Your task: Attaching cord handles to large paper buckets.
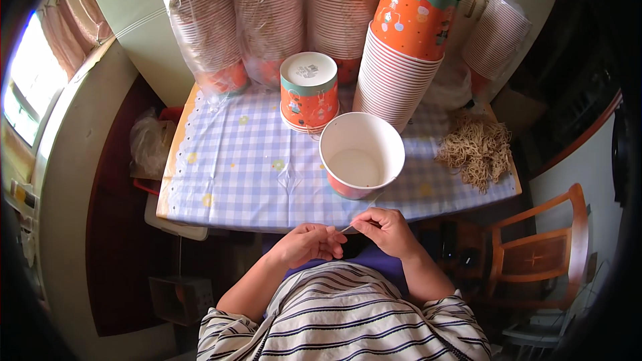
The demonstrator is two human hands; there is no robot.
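In front of my lap, just off the table's near edge, my left hand (309,243) and my right hand (388,230) are close together. A short length of thin pale cord (346,228) runs between their pinched fingertips; its ends are hidden in the fingers. Just beyond them an open paper bucket (362,154) stands upright, white inside and orange-red outside. Behind it to the left, an orange and green bucket (309,97) sits upside down over another rim. A tangled heap of tan cords (478,150) lies at the table's right side.
A tall stack of nested buckets (398,80) rises behind the open one, topped by an upright orange bucket (413,17). Several plastic-wrapped stacks (264,20) line the back. A checked cloth (247,180) covers the table. A wooden chair (538,254) stands at the right.
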